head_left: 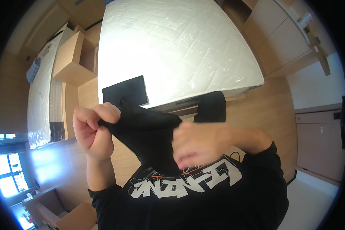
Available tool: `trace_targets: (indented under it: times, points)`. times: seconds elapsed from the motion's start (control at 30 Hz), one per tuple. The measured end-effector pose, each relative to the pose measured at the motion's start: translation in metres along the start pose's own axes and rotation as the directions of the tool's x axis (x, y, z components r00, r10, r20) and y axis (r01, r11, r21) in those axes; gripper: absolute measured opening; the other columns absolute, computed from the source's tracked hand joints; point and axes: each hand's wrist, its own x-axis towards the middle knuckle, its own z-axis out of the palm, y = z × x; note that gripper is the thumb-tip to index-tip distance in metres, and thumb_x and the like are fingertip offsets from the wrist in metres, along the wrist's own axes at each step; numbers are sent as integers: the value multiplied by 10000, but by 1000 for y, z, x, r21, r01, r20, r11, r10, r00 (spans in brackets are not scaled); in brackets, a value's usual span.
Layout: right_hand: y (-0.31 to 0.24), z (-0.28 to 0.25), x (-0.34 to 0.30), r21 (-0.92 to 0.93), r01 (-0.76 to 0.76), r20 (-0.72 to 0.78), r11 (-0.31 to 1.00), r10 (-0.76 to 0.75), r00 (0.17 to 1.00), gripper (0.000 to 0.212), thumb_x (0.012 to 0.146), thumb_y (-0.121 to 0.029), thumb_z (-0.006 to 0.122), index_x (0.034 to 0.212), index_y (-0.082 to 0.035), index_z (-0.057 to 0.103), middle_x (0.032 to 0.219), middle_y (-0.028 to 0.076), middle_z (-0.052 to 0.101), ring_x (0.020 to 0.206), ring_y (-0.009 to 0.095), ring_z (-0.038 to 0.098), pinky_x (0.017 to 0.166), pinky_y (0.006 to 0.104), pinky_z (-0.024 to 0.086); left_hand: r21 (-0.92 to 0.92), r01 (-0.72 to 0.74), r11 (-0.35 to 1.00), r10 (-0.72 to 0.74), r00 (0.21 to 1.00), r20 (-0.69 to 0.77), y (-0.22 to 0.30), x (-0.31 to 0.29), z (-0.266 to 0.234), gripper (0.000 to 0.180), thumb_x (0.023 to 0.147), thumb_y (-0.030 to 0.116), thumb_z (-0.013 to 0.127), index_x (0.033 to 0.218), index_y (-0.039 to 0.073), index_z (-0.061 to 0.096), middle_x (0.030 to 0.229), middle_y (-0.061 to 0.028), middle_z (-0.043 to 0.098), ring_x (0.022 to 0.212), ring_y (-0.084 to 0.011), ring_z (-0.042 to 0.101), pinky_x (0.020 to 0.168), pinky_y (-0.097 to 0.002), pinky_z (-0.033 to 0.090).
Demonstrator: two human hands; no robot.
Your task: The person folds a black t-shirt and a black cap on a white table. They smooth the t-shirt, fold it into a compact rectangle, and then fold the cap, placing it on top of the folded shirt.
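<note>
A black cloth garment (149,130) is stretched between my hands in front of my chest; its exact kind does not show. My left hand (94,128) is closed, pinching the garment's left edge between thumb and fingers. My right hand (197,143) is at the garment's right side, fingers curled against the cloth and slightly blurred. A flat, straight-edged black cloth piece (126,91) lies on the near left corner of the mattress (172,50), just beyond my left hand. Whether it joins the garment I cannot tell. A rounded black shape (212,107) stands at the mattress's near edge, beyond my right hand.
The mattress is white and wrapped in clear plastic. At the left, a wooden bedside cabinet (71,63) stands between it and a second wrapped mattress (40,103). Wooden cabinets (278,36) line the right. An open wooden drawer unit (73,216) is at lower left.
</note>
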Motion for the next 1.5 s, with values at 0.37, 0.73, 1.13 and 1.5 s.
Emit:
trace_targets:
  times: [0.37,0.73,1.13,1.5]
  points:
    - [101,-9,82,512,9,-330,859,187,925,565,831,-170,758,1348,-183,531,1239,86,555,1155,230,521,932,364,476,-49,-50,998,53,997,55,11,-9,13,323,649,-168,338,865,72,330,702,-136,527,614,-208,439,626,-374,434]
    - [139,10,121,731,-3,-82,683,92,992,623,900,-188,638,1477,-124,415,1479,60,403,1271,177,423,1090,336,330,39,-23,999,19,994,105,20,-24,0,301,652,-186,370,834,54,371,715,-129,536,618,-206,466,609,-356,448]
    - [122,-24,55,552,267,-566,790,119,816,335,848,60,666,1164,-34,609,1146,44,598,1091,134,555,964,292,455,46,188,981,-174,962,-210,24,-55,-14,223,745,-140,316,852,40,393,757,-136,518,696,-180,439,682,-302,403]
    - [61,-73,-30,-29,-82,-680,996,40,732,129,768,33,715,816,-55,634,843,40,665,782,139,625,721,271,492,534,254,807,-210,967,-143,11,-48,-5,302,731,-164,606,945,24,506,868,-81,475,756,-148,440,659,-250,363]
